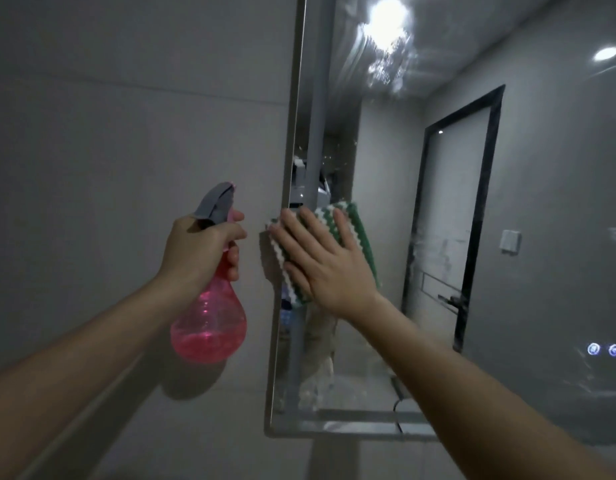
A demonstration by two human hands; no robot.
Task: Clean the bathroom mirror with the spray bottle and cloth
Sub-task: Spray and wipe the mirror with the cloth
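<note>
The bathroom mirror fills the right half of the view, its metal frame edge running down the middle. My right hand lies flat with straight fingers on a green-and-white striped cloth, pressing it against the glass at the mirror's left edge. My left hand grips the neck of a pink spray bottle with a grey trigger head, held upright in front of the wall just left of the mirror. Wet streaks show on the glass near the top.
A plain grey wall lies left of the mirror. The glass reflects a dark-framed door, ceiling lights and a wall switch. Two small lit touch buttons glow at the mirror's lower right.
</note>
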